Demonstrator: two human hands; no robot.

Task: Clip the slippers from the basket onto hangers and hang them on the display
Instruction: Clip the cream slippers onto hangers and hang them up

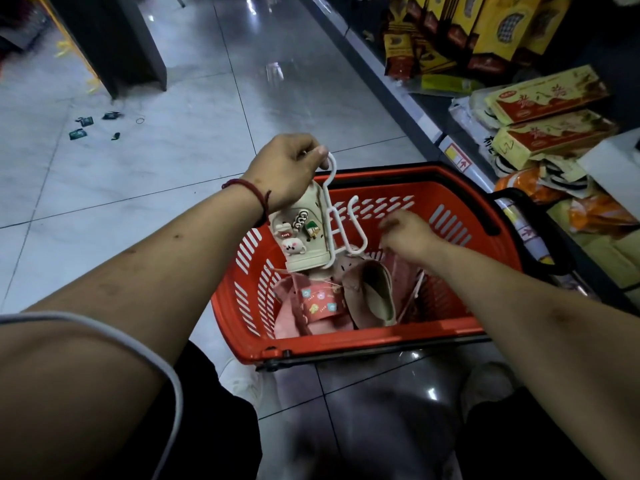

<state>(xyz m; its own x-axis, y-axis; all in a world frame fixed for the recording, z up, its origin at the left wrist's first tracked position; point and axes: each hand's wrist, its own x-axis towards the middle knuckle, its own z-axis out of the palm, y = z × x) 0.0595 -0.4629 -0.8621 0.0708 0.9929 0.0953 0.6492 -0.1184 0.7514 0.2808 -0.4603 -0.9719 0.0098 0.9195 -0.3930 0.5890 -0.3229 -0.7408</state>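
Observation:
My left hand (pixel 284 168) grips the top hook of a white plastic hanger (pixel 337 216) above a red basket (pixel 460 216). A cream slipper (pixel 304 233) with cartoon charms hangs on the hanger's left prong; the right prong is bare. My right hand (pixel 405 237) is blurred, reaching down into the basket over the pink slippers (pixel 322 303), fingers loosely curled, and I cannot make out anything in them. One pink slipper (pixel 374 296) lies on its side showing its pale sole.
Shelves with yellow and red packaged goods (pixel 547 95) line the right side. The basket's black handle (pixel 540 233) sticks out toward them. A dark shelf unit (pixel 114 39) stands far left, with small green scraps (pixel 83 126) on the glossy tiled floor.

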